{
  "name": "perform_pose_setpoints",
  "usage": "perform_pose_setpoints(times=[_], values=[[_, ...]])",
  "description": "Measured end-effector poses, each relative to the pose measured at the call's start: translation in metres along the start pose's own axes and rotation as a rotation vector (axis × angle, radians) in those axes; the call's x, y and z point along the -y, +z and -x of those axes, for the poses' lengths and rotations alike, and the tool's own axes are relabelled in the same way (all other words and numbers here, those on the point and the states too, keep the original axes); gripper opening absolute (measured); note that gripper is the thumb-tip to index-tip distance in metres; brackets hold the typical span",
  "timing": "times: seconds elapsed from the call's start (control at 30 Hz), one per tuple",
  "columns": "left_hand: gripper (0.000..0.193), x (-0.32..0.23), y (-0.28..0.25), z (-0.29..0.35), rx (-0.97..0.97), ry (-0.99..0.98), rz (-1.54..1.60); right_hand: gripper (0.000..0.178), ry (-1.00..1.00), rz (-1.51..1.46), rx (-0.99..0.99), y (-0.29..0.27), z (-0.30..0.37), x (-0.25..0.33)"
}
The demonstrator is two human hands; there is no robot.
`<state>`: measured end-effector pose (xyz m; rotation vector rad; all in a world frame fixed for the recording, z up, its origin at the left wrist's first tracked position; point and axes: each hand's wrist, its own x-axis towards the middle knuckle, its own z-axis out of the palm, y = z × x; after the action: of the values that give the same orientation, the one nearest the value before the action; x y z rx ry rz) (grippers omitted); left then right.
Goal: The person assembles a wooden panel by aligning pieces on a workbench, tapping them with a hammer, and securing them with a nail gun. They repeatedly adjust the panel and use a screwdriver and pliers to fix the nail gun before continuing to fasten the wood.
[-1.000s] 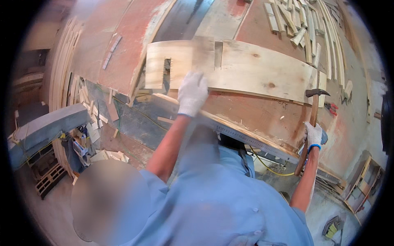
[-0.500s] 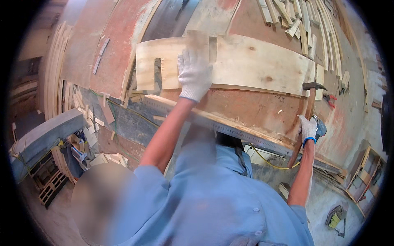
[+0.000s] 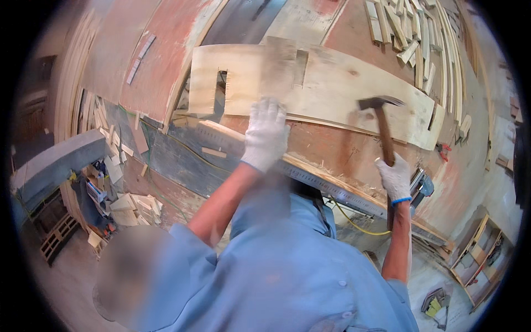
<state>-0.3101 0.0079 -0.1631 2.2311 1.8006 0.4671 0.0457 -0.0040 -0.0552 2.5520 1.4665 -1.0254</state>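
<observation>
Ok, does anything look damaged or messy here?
Yes, somewhat. Beyond the left hand, the plywood board has a leftmost slot with a ragged, splintery edge. Offcuts lie strewn at lower left, and wood strips at upper right are jumbled, not neatly stacked.

Hammer (image 3: 385, 135): brown handle in your right grip (image 3: 394, 178), dark, blurred head beyond it.
Plywood board (image 3: 354, 91): pale, long, slotted; lies flat on the counter (image 3: 332, 145), mostly beyond your left grip (image 3: 266, 134).
</observation>
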Motion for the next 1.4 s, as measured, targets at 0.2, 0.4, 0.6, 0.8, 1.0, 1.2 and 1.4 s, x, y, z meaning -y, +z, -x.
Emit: perform_pose_setpoints(times=[0.2, 0.4, 0.6, 0.8, 1.0, 1.2, 1.4], values=[[0.047, 0.007, -0.009, -0.001, -0.001, -0.007, 0.041, 0.027, -0.565, 0.217, 0.074, 0.015, 0.007, 0.139], [0.042, 0.006, -0.009, 0.0, -0.041, -0.028, 0.035, 0.025, -0.741, 0.234, 0.001, 0.047, 0.004, 0.191], [0.039, 0.009, -0.01, 0.001, -0.031, -0.016, 0.022, 0.026, -0.602, 0.392, 0.022, 0.023, 0.006, 0.185], [0.033, 0.008, -0.01, -0.002, -0.05, -0.032, 0.094, 0.025, -0.674, 0.244, -0.137, 0.045, 0.01, 0.183], [0.033, 0.008, -0.011, -0.001, -0.135, -0.006, 0.046, 0.032, -0.528, 0.529, 0.058, 0.063, -0.017, 0.141], [0.032, 0.017, -0.022, -0.013, -0.187, -0.386, 0.353, 0.039, -0.295, 0.289, 0.175, 0.048, 0.005, 0.123], [0.039, 0.009, -0.022, -0.029, -0.103, -0.58, 0.727, 0.042, -0.041, 0.039, 0.177, 0.038, 0.024, 0.071]])
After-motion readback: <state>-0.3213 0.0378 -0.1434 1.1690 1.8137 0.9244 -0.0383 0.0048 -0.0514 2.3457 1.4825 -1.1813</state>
